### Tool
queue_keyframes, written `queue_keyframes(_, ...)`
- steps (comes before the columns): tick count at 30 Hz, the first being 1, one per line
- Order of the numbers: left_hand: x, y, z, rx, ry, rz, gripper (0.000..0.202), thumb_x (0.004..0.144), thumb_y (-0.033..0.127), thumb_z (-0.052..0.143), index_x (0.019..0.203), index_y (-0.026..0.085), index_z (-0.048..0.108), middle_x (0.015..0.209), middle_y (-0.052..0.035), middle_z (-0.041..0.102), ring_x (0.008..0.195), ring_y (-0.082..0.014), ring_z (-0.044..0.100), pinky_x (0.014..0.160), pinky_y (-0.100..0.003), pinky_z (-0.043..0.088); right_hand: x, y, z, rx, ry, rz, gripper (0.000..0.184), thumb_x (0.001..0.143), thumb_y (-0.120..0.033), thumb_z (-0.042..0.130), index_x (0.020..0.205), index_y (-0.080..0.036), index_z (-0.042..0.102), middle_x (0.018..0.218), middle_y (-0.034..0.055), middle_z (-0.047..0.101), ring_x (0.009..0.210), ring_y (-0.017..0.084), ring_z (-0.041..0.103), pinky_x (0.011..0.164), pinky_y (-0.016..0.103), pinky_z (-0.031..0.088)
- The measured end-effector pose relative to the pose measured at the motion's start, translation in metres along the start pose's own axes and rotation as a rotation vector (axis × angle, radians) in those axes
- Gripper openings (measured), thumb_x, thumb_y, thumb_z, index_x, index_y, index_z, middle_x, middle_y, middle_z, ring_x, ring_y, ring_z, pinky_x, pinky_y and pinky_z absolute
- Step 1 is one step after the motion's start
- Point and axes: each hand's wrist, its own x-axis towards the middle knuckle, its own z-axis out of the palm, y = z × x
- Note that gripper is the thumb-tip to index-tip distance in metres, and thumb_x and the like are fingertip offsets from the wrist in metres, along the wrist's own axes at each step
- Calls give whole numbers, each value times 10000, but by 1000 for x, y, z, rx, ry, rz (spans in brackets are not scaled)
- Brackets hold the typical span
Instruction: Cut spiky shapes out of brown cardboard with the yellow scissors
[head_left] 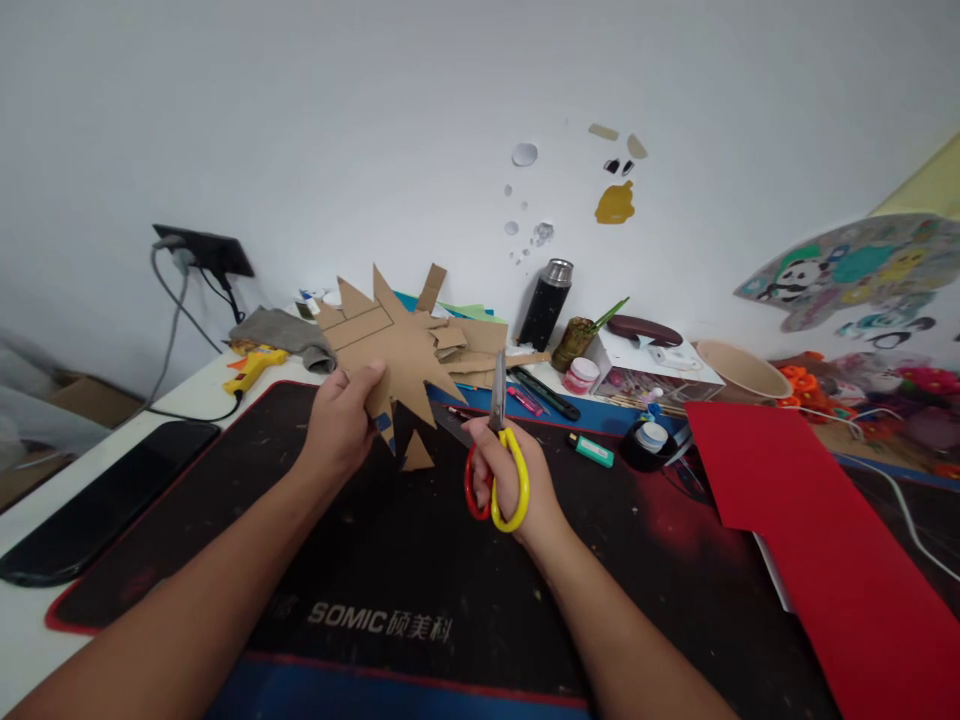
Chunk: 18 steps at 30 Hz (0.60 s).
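My left hand (pixel 343 420) grips a brown cardboard star (pixel 401 355) by its lower left side, thumb on the face. The star has several long pointed tips and a ruled line near its upper left. In my right hand (pixel 517 475) are scissors (pixel 498 395) with one yellow and one red handle loop. Their blades point up, close together, to the right of the star and apart from it. Below the star a small cardboard triangle (pixel 418 453) lies on the black desk mat (pixel 390 550).
Cardboard scraps (pixel 480 345) are piled behind the star. Along the wall stand a black thermos (pixel 546 305) and a pink-and-white jar (pixel 580 376). A teal lighter (pixel 591 450) lies on the mat, red card (pixel 817 530) at right. A yellow glue gun (pixel 255 369) rests at left.
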Motion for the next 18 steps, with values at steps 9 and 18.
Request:
queue_keyframes(9, -9, -6, 0, 117, -146, -39, 407, 703, 421, 918, 979, 167, 761, 879, -104, 818, 813, -304, 804, 685, -381, 669, -2, 0, 0, 64, -42, 36, 511, 855, -683, 802, 918, -223, 589, 504, -107, 522, 313, 95, 448, 307, 192, 345)
queue_keyframes(18, -11, -4, 1, 138, -187, -128, 424, 670, 431, 938, 946, 164, 759, 839, -114, 805, 592, -229, 714, 461, -289, 552, -3, 0, 1, 58, -35, 12, 417, 893, -589, 777, 897, -236, 556, 500, -117, 521, 308, 92, 453, 307, 187, 359)
